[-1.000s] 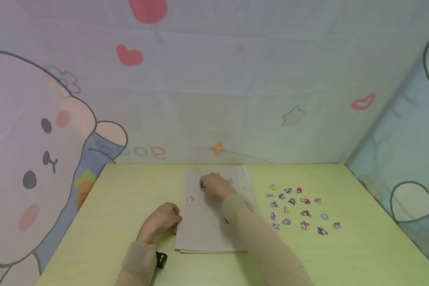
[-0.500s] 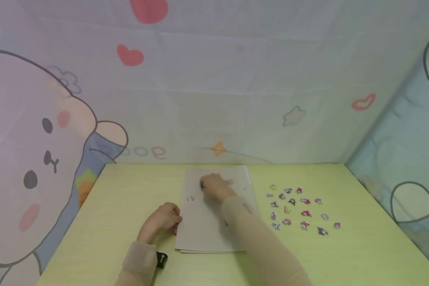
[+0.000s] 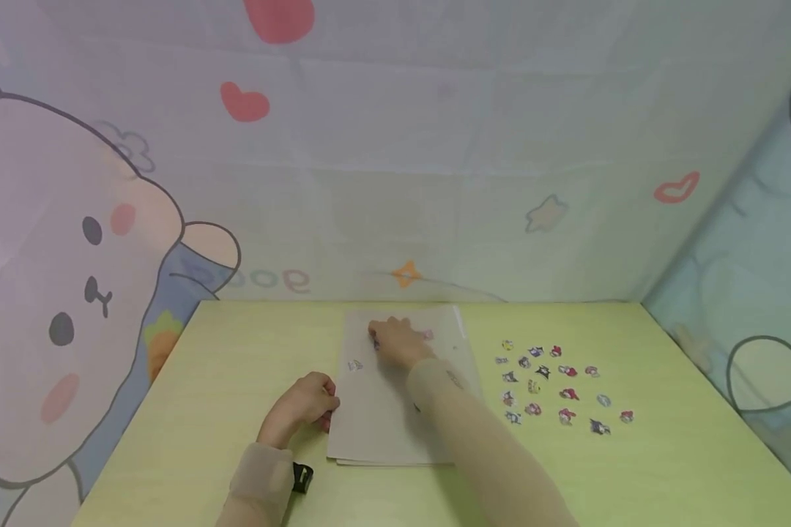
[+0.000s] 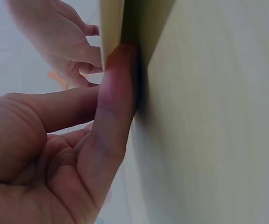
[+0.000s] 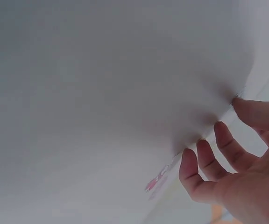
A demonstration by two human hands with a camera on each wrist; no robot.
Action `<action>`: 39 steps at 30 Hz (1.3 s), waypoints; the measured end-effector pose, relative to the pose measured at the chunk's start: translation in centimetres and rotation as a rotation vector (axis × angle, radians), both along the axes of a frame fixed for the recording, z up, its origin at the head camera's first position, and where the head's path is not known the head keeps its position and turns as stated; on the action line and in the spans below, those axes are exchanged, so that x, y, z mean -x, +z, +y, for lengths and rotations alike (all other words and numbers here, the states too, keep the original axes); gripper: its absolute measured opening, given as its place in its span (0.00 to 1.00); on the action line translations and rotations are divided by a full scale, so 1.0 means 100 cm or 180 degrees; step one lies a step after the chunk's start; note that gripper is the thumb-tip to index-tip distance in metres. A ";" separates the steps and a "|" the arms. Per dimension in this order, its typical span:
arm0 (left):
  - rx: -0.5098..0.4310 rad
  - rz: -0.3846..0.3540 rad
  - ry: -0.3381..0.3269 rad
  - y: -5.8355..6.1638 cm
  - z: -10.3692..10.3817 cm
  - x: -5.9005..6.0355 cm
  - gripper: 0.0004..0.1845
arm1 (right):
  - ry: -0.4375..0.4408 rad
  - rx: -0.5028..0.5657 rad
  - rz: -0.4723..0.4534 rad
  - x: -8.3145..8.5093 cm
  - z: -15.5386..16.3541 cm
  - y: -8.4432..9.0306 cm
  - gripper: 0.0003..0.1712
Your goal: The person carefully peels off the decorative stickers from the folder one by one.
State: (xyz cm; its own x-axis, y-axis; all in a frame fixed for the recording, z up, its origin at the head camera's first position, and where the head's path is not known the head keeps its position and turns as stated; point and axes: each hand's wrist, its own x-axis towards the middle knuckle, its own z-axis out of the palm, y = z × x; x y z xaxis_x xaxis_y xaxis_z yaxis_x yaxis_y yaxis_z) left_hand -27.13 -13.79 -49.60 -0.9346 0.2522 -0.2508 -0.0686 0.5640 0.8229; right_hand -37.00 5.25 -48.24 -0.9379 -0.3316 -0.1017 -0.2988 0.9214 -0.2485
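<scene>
White sheets (image 3: 369,432) lie stacked on the table. My left hand (image 3: 306,404) pinches their left edge, with the thumb on top and a finger (image 4: 113,93) beneath, as the left wrist view shows. Over the upper part of the top sheet, my right hand (image 3: 398,342) has its fingers spread and loosely bent, fingertips down on the paper. Its thumb (image 5: 251,112) presses at a small dark sticker (image 3: 376,342), mostly covered by the hand. Other stickers on the sheet are a pale one (image 3: 355,365) to the left and a pink one (image 3: 427,334) beyond the hand.
Several small cartoon stickers (image 3: 569,394) are spread over the yellow table (image 3: 672,454) to the right of the sheets. A black buckle (image 3: 302,478) sits by the left wrist. Behind the table hangs a printed cloth (image 3: 382,132); the right forearm (image 3: 488,454) crosses the sheets.
The head view has shifted slightly, moving the scene a little to the right in frame. Both hands stay almost where they were on the sheets.
</scene>
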 end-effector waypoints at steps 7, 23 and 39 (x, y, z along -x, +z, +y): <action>0.0006 -0.0041 0.0005 0.003 0.000 0.000 0.04 | -0.0019 0.0023 -0.0033 0.004 -0.003 0.002 0.11; 0.0028 0.0003 0.0000 0.001 0.000 0.001 0.03 | -0.0061 -0.0107 -0.0265 0.013 -0.001 0.000 0.07; -0.0010 -0.0036 0.0018 0.001 0.002 0.002 0.03 | 0.0260 0.0059 -0.0225 0.020 0.007 -0.003 0.05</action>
